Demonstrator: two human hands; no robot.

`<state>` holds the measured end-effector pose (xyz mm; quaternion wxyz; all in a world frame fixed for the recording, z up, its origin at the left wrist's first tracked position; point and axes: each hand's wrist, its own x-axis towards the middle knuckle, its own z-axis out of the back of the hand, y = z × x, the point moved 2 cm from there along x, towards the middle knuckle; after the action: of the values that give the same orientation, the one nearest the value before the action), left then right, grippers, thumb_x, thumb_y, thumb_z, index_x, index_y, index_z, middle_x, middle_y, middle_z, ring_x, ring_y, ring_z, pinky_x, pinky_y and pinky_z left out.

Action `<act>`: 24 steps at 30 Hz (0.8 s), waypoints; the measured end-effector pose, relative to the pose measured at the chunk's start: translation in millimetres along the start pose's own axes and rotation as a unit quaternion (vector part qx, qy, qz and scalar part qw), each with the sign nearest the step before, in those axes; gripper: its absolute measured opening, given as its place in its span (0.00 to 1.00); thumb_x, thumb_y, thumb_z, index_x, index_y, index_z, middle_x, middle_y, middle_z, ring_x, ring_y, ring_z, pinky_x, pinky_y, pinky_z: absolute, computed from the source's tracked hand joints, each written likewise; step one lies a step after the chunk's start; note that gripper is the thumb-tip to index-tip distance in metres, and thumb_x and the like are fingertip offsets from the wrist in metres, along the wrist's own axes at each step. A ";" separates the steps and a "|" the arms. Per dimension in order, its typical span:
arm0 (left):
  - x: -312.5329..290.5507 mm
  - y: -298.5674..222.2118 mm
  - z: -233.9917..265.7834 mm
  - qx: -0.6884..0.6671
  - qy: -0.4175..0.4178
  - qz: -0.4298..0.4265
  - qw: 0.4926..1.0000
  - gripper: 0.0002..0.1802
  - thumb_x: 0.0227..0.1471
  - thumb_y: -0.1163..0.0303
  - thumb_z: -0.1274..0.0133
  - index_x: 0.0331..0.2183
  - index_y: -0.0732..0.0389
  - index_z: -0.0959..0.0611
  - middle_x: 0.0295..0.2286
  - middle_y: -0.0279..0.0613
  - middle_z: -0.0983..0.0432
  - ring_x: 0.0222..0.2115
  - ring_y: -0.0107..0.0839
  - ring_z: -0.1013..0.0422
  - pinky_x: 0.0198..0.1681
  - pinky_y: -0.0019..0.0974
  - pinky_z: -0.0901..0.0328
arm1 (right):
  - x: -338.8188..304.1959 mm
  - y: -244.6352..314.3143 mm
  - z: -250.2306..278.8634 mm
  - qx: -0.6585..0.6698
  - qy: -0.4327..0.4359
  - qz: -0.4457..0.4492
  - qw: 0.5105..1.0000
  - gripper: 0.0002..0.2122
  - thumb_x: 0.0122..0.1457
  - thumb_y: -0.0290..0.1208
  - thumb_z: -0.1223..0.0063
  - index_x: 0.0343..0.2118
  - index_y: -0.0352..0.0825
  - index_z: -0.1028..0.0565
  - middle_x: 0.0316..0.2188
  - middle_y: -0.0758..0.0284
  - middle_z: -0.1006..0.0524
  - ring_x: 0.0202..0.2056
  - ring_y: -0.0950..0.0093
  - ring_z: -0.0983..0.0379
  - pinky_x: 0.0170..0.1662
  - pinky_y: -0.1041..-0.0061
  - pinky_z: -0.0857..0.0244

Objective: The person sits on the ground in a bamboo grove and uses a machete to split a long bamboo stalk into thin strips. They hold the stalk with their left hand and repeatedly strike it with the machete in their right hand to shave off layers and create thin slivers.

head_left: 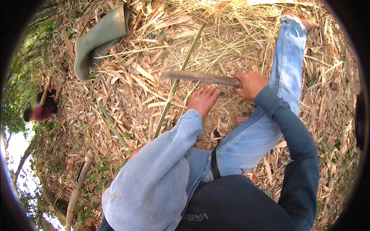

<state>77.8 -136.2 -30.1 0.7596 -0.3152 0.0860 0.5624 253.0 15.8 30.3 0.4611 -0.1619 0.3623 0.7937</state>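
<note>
My right hand (250, 85) is closed round the handle of a machete (204, 77). The long, worn blade points left and crosses in view over a green bamboo strip (167, 106); whether they touch I cannot tell. The strip slants from the far middle down to my raised left knee, where its near end disappears. A small patch of skin beside that knee may be my left hand (137, 150); its fingers are hidden behind the jeans. My bare foot (203, 101) rests just below the blade.
Dry leaves and pale shavings (246, 30) cover the ground. Green rubber boots (98, 40) lie far left. Another green stalk (111, 125) and a thick branch (78, 188) lie to the left. A person in a red top (40, 112) is farther off. My other leg (287, 61) stretches away at right.
</note>
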 end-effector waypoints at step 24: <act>16.7 9.9 -20.2 -0.054 0.107 0.086 0.989 0.20 0.60 0.65 0.60 0.55 0.49 0.32 0.57 0.39 0.35 0.56 0.41 0.36 0.57 0.49 0.40 | -19.2 28.4 12.5 0.033 0.035 0.001 0.999 0.10 0.51 0.34 0.42 0.34 0.35 0.23 0.24 0.53 0.22 0.29 0.54 0.23 0.38 0.57 0.29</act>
<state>79.2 -132.7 -57.9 0.6764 -0.4054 0.1633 0.5928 239.9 4.1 62.3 0.4524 -0.1740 0.4043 0.7756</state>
